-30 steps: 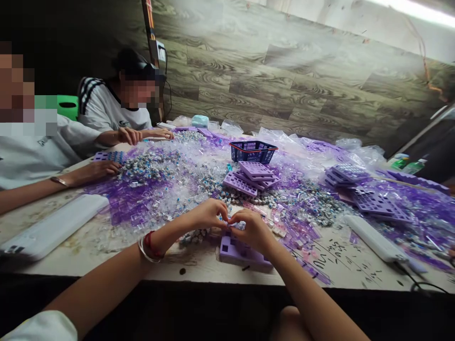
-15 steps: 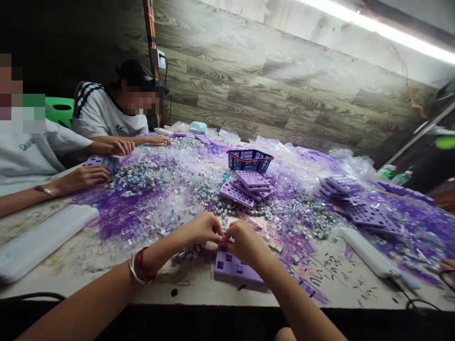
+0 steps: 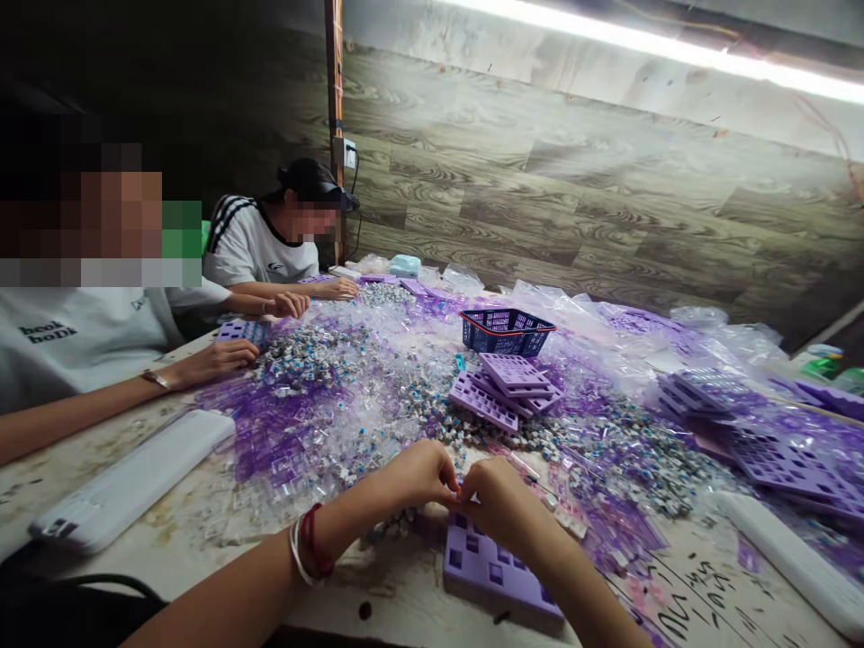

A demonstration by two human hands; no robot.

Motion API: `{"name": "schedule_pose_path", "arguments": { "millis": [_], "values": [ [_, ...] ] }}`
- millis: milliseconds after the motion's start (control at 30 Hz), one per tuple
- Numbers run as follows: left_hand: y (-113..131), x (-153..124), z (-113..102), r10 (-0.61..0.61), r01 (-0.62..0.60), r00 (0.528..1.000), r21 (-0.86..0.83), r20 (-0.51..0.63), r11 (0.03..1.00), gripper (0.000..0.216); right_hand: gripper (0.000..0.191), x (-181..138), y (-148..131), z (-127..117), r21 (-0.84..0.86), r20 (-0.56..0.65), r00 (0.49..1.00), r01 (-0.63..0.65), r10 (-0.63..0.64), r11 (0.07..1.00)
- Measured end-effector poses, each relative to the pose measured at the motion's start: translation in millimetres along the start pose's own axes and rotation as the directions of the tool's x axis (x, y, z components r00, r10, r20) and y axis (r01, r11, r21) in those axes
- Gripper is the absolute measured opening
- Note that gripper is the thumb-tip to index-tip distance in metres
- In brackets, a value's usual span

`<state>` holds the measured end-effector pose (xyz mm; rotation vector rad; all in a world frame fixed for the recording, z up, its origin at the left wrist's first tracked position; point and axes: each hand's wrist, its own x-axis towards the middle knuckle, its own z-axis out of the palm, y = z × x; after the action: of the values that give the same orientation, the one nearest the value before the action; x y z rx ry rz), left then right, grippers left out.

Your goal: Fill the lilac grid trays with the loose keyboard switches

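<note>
My left hand [image 3: 413, 479] and my right hand [image 3: 498, 501] meet fingertip to fingertip just above the near edge of a purple slotted tray [image 3: 487, 574] on the table. Both hands are pinched closed on a small part between them that is too small to make out. A red and silver bracelet [image 3: 307, 550] circles my left wrist. A heap of small grey and blue parts [image 3: 594, 445] and clear purple pieces [image 3: 270, 432] spreads right behind my hands.
A stack of purple trays [image 3: 506, 382] and a blue basket [image 3: 506, 329] stand mid-table. More purple trays [image 3: 776, 445] lie right. White bars lie at left [image 3: 128, 490] and right [image 3: 787, 558]. Two people sit at the left, their hands [image 3: 216, 358] in the parts.
The view has swung left and down, so everything sits further right in frame. My two hands stay pinched together over the purple tray. The people at the left keep working.
</note>
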<state>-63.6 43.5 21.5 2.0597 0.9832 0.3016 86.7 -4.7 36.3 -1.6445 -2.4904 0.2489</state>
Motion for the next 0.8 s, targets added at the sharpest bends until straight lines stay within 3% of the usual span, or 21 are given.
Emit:
{"name": "schedule_pose_path", "arguments": {
  "millis": [367, 800],
  "values": [
    [4, -1, -3, -0.089, 0.091, 0.995, -0.04, 0.042, 0.995, 0.014, 0.015, -1, -4, -7, 0.035, 0.136, 0.988, -0.081, 0.076, 0.996],
    [4, -1, -4, -0.08, 0.081, 0.996, -0.017, 0.044, 0.997, 0.013, 0.02, 1, -15, -13, -0.064, 0.167, 0.979, -0.107, 0.116, 0.992]
  ]
}}
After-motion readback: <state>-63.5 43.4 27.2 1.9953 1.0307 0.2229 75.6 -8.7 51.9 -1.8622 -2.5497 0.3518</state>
